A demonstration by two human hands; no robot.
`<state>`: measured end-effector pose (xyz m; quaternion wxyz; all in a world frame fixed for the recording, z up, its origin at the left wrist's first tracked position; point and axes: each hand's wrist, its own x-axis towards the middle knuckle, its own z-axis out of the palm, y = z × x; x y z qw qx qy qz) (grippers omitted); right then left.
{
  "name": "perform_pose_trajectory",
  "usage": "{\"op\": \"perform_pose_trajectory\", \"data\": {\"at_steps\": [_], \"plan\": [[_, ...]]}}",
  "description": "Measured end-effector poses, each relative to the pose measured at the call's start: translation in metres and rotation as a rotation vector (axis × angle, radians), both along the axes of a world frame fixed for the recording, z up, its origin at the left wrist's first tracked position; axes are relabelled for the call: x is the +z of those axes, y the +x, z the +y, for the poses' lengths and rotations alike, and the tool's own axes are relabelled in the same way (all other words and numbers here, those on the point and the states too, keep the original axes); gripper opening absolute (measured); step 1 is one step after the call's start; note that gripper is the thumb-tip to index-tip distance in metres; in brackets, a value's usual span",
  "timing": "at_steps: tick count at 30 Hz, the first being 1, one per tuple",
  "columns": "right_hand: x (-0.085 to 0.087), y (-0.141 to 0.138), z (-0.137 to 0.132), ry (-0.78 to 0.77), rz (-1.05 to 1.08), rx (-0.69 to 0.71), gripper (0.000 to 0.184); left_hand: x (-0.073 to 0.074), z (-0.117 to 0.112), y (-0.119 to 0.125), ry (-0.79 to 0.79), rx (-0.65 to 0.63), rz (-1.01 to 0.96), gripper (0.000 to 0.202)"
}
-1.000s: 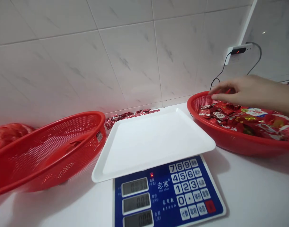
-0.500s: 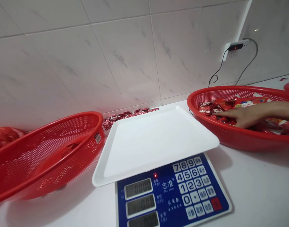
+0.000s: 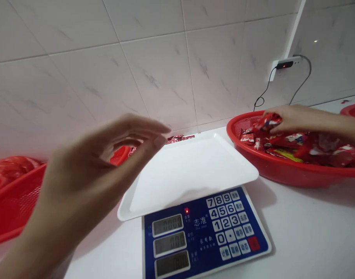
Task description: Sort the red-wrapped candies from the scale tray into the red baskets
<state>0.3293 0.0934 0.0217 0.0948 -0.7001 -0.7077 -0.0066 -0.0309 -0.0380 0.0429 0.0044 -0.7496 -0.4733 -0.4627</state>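
Note:
My left hand (image 3: 107, 155) hangs in the air over the left side of the scale's white tray (image 3: 192, 166). Its fingers curve toward the thumb with a small gap, and I see nothing in them. At the right, my right hand (image 3: 290, 118) grips red-wrapped snack packets (image 3: 267, 122) just above a red basket (image 3: 282, 170). More wrapped packets (image 3: 285, 154) in red, white and yellow lie in that basket. The tray tops a digital scale with a blue keypad panel (image 3: 203, 240); nothing rests on it.
To the left a second red basket (image 3: 17, 205) is partly hidden behind my left arm. Red plastic bags (image 3: 14, 170) lie beyond it. Red wrapped packets (image 3: 179, 138) line the tiled wall behind the tray. A power strip (image 3: 288, 64) with cables hangs on the wall.
My left hand has come into view from the left, over the tray's edge. My right hand has risen from inside the basket with red packets in it. The view has shifted slightly.

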Motion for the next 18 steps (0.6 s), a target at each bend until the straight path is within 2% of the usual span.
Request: {"op": "perform_pose_trajectory", "data": {"at_steps": [2, 4, 7, 9, 10, 12, 14, 16, 18], "plan": [[0.019, -0.005, -0.007, 0.078, 0.066, -0.126, 0.026, 0.01, 0.007, 0.014, 0.007, -0.035, 0.024, 0.01], [0.034, -0.016, -0.016, 0.205, 0.2, -0.178, 0.026, 0.013, 0.015, 0.019, -0.033, -0.056, 0.0, 0.012], [0.042, -0.046, -0.023, 0.374, 0.52, -0.037, 0.029, 0.006, 0.03, 0.021, -0.138, -0.112, -0.07, 0.023], [0.039, -0.073, -0.022, 0.399, 0.751, 0.119, 0.036, -0.005, 0.039, 0.026, -0.22, -0.141, -0.12, 0.038], [0.035, -0.088, -0.021, 0.382, 0.866, 0.214, 0.039, -0.011, 0.044, 0.03, -0.253, -0.14, -0.132, 0.046], [0.025, -0.116, -0.019, 0.251, 1.064, 0.456, 0.039, -0.021, 0.05, 0.036, -0.302, -0.154, -0.14, 0.057], [0.014, -0.136, -0.021, 0.108, 1.148, 0.644, 0.034, -0.028, 0.054, 0.036, -0.318, -0.177, -0.162, 0.062], [0.005, -0.146, -0.027, 0.039, 1.178, 0.715, 0.032, -0.03, 0.057, 0.029, -0.318, -0.151, -0.202, 0.068], [-0.003, -0.147, -0.035, 0.005, 1.206, 0.714, 0.031, -0.028, 0.06, 0.018, -0.347, -0.119, -0.2, 0.074]]}}
